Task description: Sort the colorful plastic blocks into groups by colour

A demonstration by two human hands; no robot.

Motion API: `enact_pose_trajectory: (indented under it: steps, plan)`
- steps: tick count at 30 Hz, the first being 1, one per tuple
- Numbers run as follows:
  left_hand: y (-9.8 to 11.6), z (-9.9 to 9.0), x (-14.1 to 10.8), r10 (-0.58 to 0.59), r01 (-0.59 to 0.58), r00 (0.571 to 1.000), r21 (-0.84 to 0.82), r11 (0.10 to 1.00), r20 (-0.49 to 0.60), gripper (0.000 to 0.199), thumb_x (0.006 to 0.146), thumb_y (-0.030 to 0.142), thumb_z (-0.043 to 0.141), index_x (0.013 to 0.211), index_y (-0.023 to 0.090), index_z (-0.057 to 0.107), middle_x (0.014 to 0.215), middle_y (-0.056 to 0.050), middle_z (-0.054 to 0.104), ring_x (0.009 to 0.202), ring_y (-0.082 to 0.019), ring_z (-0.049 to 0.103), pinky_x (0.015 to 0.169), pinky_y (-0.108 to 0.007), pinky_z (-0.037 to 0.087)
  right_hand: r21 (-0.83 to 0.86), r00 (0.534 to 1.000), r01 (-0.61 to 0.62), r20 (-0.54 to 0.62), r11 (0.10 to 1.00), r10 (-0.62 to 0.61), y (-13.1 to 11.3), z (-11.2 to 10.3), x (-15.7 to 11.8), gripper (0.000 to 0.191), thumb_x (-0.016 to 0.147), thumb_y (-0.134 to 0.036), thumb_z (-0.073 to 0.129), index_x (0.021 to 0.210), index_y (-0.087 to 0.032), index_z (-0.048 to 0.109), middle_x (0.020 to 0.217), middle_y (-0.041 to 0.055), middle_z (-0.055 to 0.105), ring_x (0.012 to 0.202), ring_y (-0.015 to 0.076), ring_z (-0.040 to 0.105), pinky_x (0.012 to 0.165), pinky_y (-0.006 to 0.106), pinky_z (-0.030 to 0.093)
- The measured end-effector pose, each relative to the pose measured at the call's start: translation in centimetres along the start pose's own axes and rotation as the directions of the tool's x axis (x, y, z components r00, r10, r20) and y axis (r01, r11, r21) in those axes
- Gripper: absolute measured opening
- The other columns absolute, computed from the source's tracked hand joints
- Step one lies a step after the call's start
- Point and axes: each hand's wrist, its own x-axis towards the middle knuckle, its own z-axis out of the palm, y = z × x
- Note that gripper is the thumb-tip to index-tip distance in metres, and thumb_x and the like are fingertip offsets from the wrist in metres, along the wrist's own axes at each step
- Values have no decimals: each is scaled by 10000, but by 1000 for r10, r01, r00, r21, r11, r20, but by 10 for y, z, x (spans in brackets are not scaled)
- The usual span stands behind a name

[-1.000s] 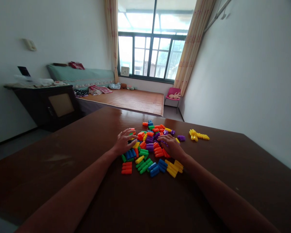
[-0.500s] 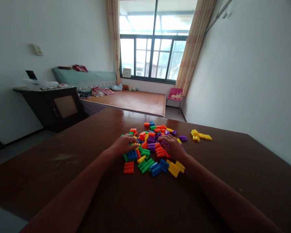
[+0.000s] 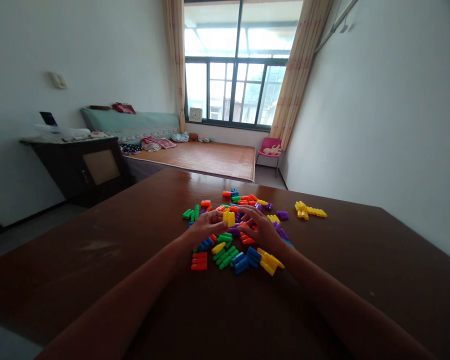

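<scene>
Between the fingertips of my left hand (image 3: 209, 225) is a yellow block (image 3: 229, 218), held up over the pile. My right hand (image 3: 258, 225) is just right of that block, fingers curved and apart, with nothing visible in it. Below and around both hands lie several plastic blocks: a red one (image 3: 199, 261) at the near left, green ones (image 3: 226, 257) and blue ones (image 3: 241, 262) at the near middle, and a yellow one (image 3: 269, 265) at the near right. My hands hide part of the pile.
A joined yellow piece (image 3: 310, 211) lies apart on the right of the brown table (image 3: 135, 210). Beyond the table are a bed (image 3: 210, 159), a pink chair (image 3: 269, 148) and a dark cabinet (image 3: 97, 165) at the left.
My left hand has moved right and lifted the yellow block from the pile. My right hand has shifted slightly left toward it, and green blocks at the left are now uncovered.
</scene>
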Motion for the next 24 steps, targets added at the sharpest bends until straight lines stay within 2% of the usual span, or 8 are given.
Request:
enact_pose_trajectory:
  steps: [4, 7, 9, 11, 15, 17, 19, 24]
  plan:
    - [2, 16, -5, -27, 29, 998, -39, 999, 52, 442, 690, 421, 770, 992, 158, 583, 879, -59, 715, 823, -182, 684, 687, -257, 525, -24, 998, 50, 31, 998, -49, -13, 5, 2, 412, 826, -323, 646, 1229, -269, 584, 1227, 82, 603, 1060, 212, 585, 882, 370, 495]
    - [15, 12, -10, -8, 8, 1000, 34, 999, 20, 457, 708, 462, 738, 1030, 163, 614, 975, -82, 711, 878, -216, 681, 661, -270, 536, -62, 999, 32, 31, 998, -30, -3, -4, 8, 416, 806, -310, 651, 1212, -247, 588, 1147, 76, 637, 1015, 202, 599, 873, 360, 496]
    - [22, -1, -9, 62, -55, 995, 97, 994, -73, 482, 726, 499, 702, 1071, 172, 628, 1093, -102, 687, 933, -238, 669, 640, -272, 537, -113, 997, -63, -62, 992, 56, 22, -25, 11, 433, 778, -313, 656, 1197, -225, 590, 1124, 81, 638, 943, 194, 611, 819, 348, 515]
    - [22, -20, -6, 158, -123, 962, 161, 979, -223, 502, 734, 526, 671, 1092, 178, 627, 1145, -107, 672, 954, -238, 659, 637, -269, 535, -160, 957, -221, -226, 962, 183, 60, -56, 7, 438, 760, -324, 642, 1177, -200, 592, 1114, 95, 633, 865, 187, 616, 746, 338, 532]
    - [-3, -63, 7, 231, -105, 820, 258, 960, -524, 495, 723, 546, 625, 1016, 147, 643, 1008, -114, 709, 813, -208, 674, 587, -262, 521, -187, 796, -495, -490, 849, 356, 148, -128, -31, 485, 732, -367, 608, 1169, -156, 589, 1124, 127, 622, 869, 215, 622, 737, 363, 543]
    - [-20, -77, 14, 249, -87, 796, 304, 949, -552, 464, 708, 525, 622, 966, 141, 651, 950, -108, 717, 752, -192, 670, 557, -250, 508, -151, 703, -602, -566, 784, 431, 183, -153, -55, 518, 709, -387, 615, 1158, -129, 598, 1148, 152, 608, 868, 221, 631, 754, 368, 545]
    - [-32, -86, 20, 257, -74, 793, 331, 941, -553, 432, 703, 500, 613, 941, 142, 656, 914, -100, 720, 715, -179, 664, 540, -241, 499, -110, 649, -660, -581, 743, 491, 205, -166, -74, 526, 691, -407, 624, 1129, -117, 615, 1159, 164, 604, 841, 214, 642, 754, 362, 548]
    - [-40, -90, 25, 263, -50, 773, 358, 933, -577, 397, 737, 460, 566, 982, 159, 650, 934, -88, 714, 729, -177, 658, 505, -217, 481, -111, 696, -654, -475, 748, 538, 223, -161, -82, 494, 685, -431, 644, 1090, -149, 628, 1076, 122, 656, 816, 195, 663, 748, 336, 549]
